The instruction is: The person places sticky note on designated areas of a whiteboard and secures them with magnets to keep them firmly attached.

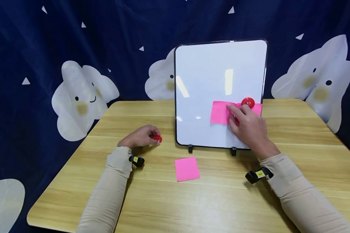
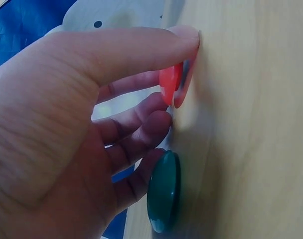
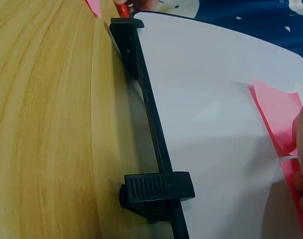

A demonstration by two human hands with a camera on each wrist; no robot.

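My left hand pinches a red round magnet by its edge at the tabletop. In the left wrist view a green round magnet lies beside the curled little finger. At the whiteboard, my right hand touches the left pink sticky note with its index fingertip. A patch of red, seemingly another round magnet, shows between that hand's thumb and fingers, mostly hidden. Just above the hand, a red magnet sits on the top edge of a second pink note.
A loose pink sticky note lies on the wooden table in front of the board. Black clip feet support the whiteboard's lower edge. Behind hangs a dark blue curtain with cloud prints.
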